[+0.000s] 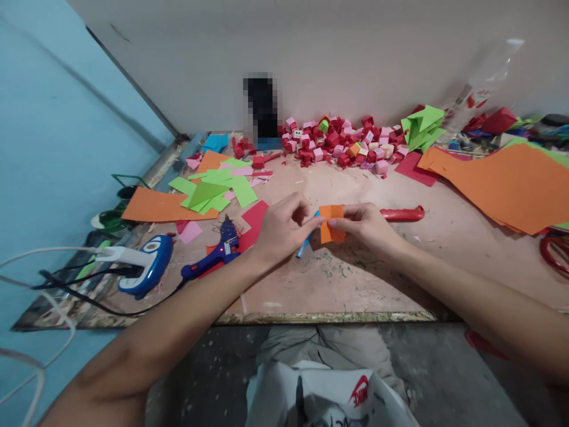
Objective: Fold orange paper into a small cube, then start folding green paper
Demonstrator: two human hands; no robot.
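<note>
Between my two hands, above the middle of the board, is a small orange paper piece [332, 232] with crease lines and a slit at its lower edge. My left hand [291, 224] pinches its left side between thumb and fingers. On the right side, my right hand [362, 225] grips it with the thumb across the front. A blue pen-like stick [304, 246] shows just left of the paper, under or beside my left fingertips; whether it is held I cannot tell. Right beyond my right hand lies a red handle [403, 214], its other end hidden.
Small red and pink paper cubes [342, 139] are heaped at the back. Green paper pieces [217, 190] and a blue glue gun [213, 256] lie left, near a blue-white power adapter [149, 267] with cables. Orange sheets [502, 187], red scissors [555, 254] and a plastic bottle [482, 89] are right.
</note>
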